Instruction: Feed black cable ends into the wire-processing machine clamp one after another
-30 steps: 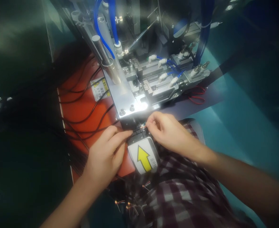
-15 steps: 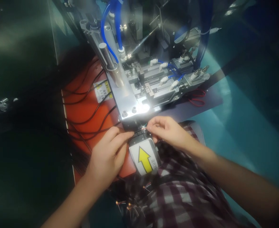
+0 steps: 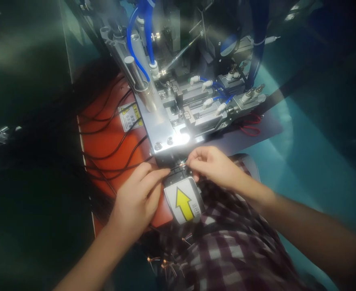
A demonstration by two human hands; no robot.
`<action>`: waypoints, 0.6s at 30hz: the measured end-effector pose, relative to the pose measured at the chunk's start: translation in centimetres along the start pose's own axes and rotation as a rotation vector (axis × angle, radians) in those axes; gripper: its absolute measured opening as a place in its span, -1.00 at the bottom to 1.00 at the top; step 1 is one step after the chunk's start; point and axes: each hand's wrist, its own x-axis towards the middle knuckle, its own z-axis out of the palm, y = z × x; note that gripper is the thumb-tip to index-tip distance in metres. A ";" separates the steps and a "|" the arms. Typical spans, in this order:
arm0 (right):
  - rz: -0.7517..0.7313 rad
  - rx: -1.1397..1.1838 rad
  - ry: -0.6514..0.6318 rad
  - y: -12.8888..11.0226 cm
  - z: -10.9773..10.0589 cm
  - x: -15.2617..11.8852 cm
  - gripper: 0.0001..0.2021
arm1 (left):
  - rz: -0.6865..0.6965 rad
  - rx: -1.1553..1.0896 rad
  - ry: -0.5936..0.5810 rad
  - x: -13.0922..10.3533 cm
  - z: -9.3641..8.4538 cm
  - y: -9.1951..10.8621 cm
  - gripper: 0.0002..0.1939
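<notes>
My right hand [image 3: 210, 163] is closed in a pinch beside a small copper-coloured piece [image 3: 182, 164], with its fingertips at the piece's right end. The exact shape of that piece is too small to tell. To its left, my left hand [image 3: 143, 188] pinches with thumb and forefinger at the end of a thin dark strand; what lies between the fingertips is hidden. Both hands meet over a dark fixture [image 3: 178, 173] at the front of the machine. Just below sits a white-topped block [image 3: 181, 202] with a yellow arrow label.
Behind the hands rises a metal machine plate [image 3: 162, 129] with pneumatic cylinders [image 3: 205, 113] and blue hoses [image 3: 150, 36]. Black cables [image 3: 117, 147] cross the orange base [image 3: 108, 139] at left. Several small copper-coloured parts with thin leads [image 3: 166, 264] lie low, near the checked cloth [image 3: 226, 250].
The whole view has shifted very slightly. Both hands keep the same pinch at the same spot over the fixture.
</notes>
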 end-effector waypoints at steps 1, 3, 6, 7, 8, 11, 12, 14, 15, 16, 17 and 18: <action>0.013 0.048 -0.023 0.0 -0.1 0.0 -0.93 | 0.000 -0.002 -0.001 0.0 0.0 0.0 -0.77; 0.011 0.120 -0.029 0.1 -0.3 -0.2 -0.91 | -0.002 -0.004 0.000 0.1 0.0 0.0 -0.76; -0.056 0.136 0.027 0.4 -0.4 -0.4 -0.89 | 0.001 0.002 0.004 0.0 0.0 0.0 -0.76; -0.079 0.125 0.043 0.4 -0.3 -0.4 -0.89 | 0.004 0.003 0.008 0.0 0.0 0.0 -0.76; -0.098 0.113 0.054 0.5 -0.3 -0.4 -0.88 | 0.006 0.004 0.009 0.0 0.0 0.0 -0.77; -0.128 0.093 0.071 0.5 0.0 -0.2 -0.89 | 0.002 0.000 0.006 0.0 0.0 0.0 -0.77; -0.133 0.092 0.074 0.5 0.0 -0.1 -0.89 | -0.001 0.001 0.003 0.0 0.0 0.0 -0.76; -0.145 0.092 0.074 0.5 0.1 -0.1 -0.90 | 0.003 0.004 0.006 0.0 0.0 0.1 -0.77; -0.151 0.091 0.076 0.5 0.1 -0.1 -0.90 | 0.004 0.007 0.007 0.1 0.0 0.1 -0.77; -0.159 0.087 0.078 0.5 0.1 -0.1 -0.90 | 0.006 0.010 0.007 0.1 0.0 0.1 -0.77; -0.171 0.081 0.086 0.5 0.2 -0.2 -0.90 | 0.007 0.014 0.008 0.0 0.0 0.1 -0.77; -0.188 0.073 0.100 0.6 0.2 -0.3 -0.90 | 0.008 0.016 0.010 0.0 0.0 0.1 -0.77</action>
